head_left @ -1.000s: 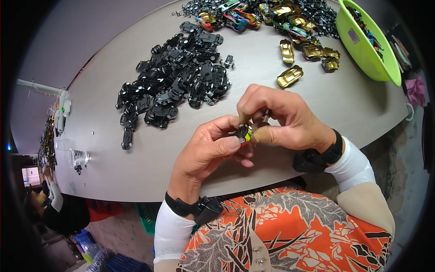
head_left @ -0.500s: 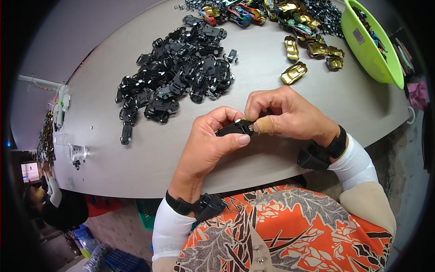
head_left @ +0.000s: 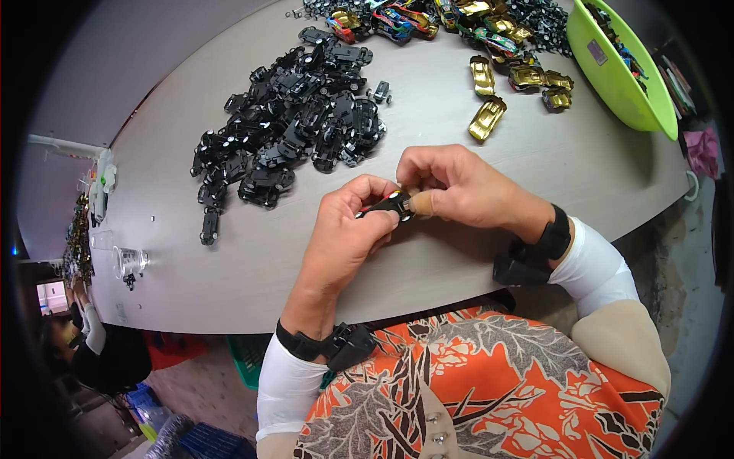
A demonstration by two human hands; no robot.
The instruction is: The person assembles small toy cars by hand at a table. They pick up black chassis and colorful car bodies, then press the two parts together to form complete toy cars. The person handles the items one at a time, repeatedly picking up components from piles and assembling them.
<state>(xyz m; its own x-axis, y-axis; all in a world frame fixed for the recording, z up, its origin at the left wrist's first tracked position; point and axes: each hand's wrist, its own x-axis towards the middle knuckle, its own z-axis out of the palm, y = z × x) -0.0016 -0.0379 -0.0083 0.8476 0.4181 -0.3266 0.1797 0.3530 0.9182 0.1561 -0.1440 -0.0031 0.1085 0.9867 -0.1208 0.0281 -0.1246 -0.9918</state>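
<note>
A small black toy car [head_left: 391,203] is held underside up between my two hands, near the table's front edge. My left hand [head_left: 340,226] is closed around its left end, thumb on the black base. A little red shows along the car's far side. The thumb and fingers of my right hand [head_left: 470,187] are pinched at its other end, with a tan bandage wrapped on the thumb. Something small and pale sits by that thumb tip, too small to name. Beyond my left hand lies a heap of black toy car chassis [head_left: 294,115].
Gold toy cars [head_left: 486,118] and multicoloured car bodies [head_left: 394,23] lie at the back, beside small dark parts [head_left: 539,23]. A lime-green basin [head_left: 623,69] stands at the far right. Clear plastic cups [head_left: 128,262] stand left. Another person [head_left: 95,336] works at the far left.
Both hands have shifted slightly left with the toy car. It has tilted, so some red on its side now shows.
</note>
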